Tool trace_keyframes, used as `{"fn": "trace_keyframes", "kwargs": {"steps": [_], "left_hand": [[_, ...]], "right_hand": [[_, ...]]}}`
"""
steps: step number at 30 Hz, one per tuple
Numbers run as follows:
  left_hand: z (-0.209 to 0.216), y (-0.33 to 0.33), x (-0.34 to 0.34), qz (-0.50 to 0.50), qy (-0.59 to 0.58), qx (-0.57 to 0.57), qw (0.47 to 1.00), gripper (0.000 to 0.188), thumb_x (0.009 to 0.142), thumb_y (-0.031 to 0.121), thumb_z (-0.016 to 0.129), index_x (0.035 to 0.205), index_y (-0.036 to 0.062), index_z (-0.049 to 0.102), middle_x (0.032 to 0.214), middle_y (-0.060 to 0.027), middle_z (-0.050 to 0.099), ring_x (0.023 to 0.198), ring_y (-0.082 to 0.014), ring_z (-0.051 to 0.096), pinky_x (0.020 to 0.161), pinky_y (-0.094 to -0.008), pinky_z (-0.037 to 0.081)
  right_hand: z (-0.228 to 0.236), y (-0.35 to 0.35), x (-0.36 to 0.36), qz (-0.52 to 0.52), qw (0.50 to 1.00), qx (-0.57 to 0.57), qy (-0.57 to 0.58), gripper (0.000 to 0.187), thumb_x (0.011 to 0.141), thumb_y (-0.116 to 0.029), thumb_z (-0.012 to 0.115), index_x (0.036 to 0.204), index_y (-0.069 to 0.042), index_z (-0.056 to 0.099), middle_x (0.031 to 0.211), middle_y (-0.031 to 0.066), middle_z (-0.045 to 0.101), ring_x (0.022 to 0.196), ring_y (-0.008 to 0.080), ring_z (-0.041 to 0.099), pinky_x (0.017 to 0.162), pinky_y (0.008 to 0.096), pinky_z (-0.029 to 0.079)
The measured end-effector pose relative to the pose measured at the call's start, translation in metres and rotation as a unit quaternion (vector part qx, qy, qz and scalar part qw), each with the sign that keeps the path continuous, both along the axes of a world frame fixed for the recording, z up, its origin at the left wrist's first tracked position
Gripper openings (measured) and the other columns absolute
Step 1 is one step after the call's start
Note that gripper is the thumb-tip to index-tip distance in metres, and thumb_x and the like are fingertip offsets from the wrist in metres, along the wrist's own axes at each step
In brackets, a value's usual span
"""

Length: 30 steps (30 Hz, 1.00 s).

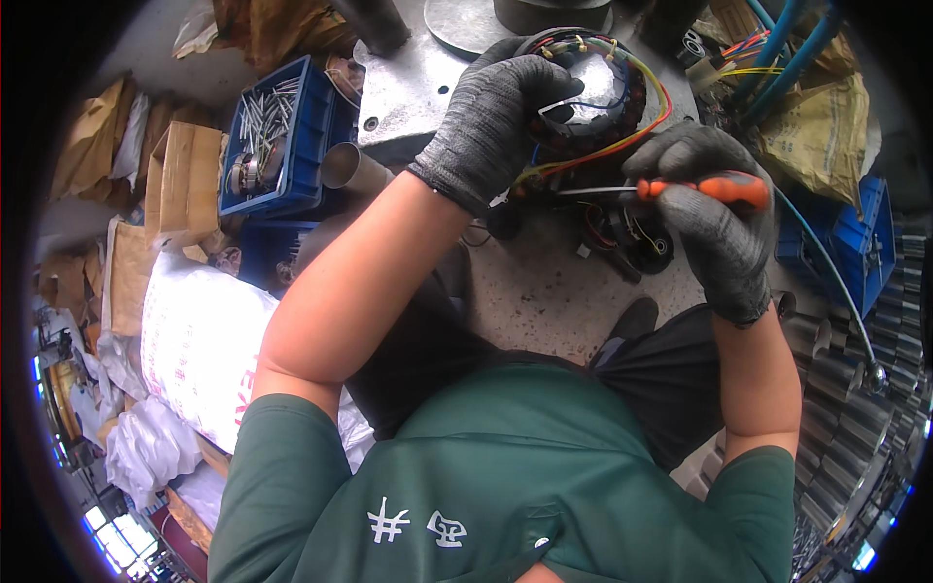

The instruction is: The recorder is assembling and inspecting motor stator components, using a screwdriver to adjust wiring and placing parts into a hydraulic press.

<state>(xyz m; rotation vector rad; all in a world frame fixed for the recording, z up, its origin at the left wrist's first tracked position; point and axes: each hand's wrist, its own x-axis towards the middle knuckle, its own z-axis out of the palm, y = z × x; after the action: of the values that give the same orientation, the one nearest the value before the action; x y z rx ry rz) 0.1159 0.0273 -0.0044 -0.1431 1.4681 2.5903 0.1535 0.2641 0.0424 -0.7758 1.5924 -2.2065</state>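
Observation:
My left hand (489,121), in a grey glove, is closed on the rim of a ring-shaped motor stator (627,121) with dark windings. Red, yellow and blue lead wires (653,85) loop round the stator's right side and run down to its lower left. In my gloved right hand (717,233) is a screwdriver (739,188) with an orange and grey handle, its fingers wrapped round the grip. The shaft points left, below the stator, toward the wire ends; whether the tip touches them I cannot tell. Beneath sits another dark wound part (649,243) with wires.
Behind the stator stands a metal machine plate (397,92) with round blocks. At left are a blue bin (309,136) of metal rods, a metal cylinder (352,169), cardboard and a white sack (199,335). To the right are a blue crate (860,243), hoses and stacked metal cylinders (846,428).

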Motion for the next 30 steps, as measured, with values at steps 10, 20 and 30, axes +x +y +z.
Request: {"fn": "trace_keyframes", "kwargs": {"steps": [10, 20, 30], "left_hand": [[0.014, 0.008, 0.006, 0.039, -0.09, 0.077, 0.992, 0.034, 0.091, 0.013, 0.063, 0.125, 0.0076, 0.063, 0.112, -0.0101, 0.071, 0.107, -0.0266, 0.069, 0.092, -0.0575, 0.056], [0.011, 0.012, 0.006, 0.028, -0.057, 0.085, 0.994, 0.036, 0.091, 0.011, 0.063, 0.126, 0.007, 0.062, 0.117, -0.0105, 0.069, 0.112, -0.0236, 0.068, 0.088, -0.0515, 0.058], [0.021, 0.011, 0.014, 0.005, 0.043, 0.026, 0.999, 0.052, 0.085, 0.011, 0.057, 0.137, 0.0053, 0.054, 0.131, -0.0128, 0.061, 0.117, -0.0236, 0.062, 0.089, -0.0471, 0.062]], "right_hand": [[-0.011, -0.011, -0.004, -0.134, 0.952, 0.101, 0.255, 0.025, 0.085, 0.01, 0.071, 0.107, 0.0, 0.065, 0.111, 0.0154, 0.073, 0.101, 0.0185, 0.071, 0.091, 0.0329, 0.057], [-0.006, -0.025, 0.0, -0.167, 0.881, 0.179, 0.404, 0.031, 0.076, 0.009, 0.077, 0.102, -0.003, 0.067, 0.106, 0.0121, 0.073, 0.094, 0.0228, 0.073, 0.084, 0.0346, 0.059], [-0.005, -0.015, 0.004, -0.189, 0.899, 0.135, 0.37, 0.03, 0.078, 0.012, 0.075, 0.103, -0.002, 0.065, 0.108, 0.0139, 0.073, 0.093, 0.0237, 0.074, 0.084, 0.0355, 0.059]]}}
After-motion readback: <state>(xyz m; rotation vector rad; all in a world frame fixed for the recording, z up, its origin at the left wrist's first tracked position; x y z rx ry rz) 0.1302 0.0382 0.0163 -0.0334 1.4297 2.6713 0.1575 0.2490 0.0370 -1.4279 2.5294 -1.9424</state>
